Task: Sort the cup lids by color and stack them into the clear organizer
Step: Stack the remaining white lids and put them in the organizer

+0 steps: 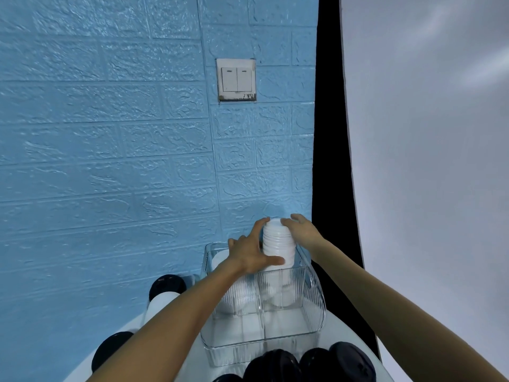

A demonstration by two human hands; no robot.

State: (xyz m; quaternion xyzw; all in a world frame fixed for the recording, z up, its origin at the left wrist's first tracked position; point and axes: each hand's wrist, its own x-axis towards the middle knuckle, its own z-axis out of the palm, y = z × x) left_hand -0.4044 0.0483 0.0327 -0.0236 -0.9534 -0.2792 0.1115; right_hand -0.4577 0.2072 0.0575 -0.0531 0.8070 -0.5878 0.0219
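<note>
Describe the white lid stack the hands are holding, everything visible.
The white lid stack is a tall upright column of nested, ribbed, plastic-looking lids. It stands in the clear organizer's far right compartment, rising well above the rim. The left hand wraps its near side; the right hand touches its top right.

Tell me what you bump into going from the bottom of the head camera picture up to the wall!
Black lids nearest → clear organizer → stack of white lids, held between left hand and right hand → light switch on the blue brick wall.
</note>
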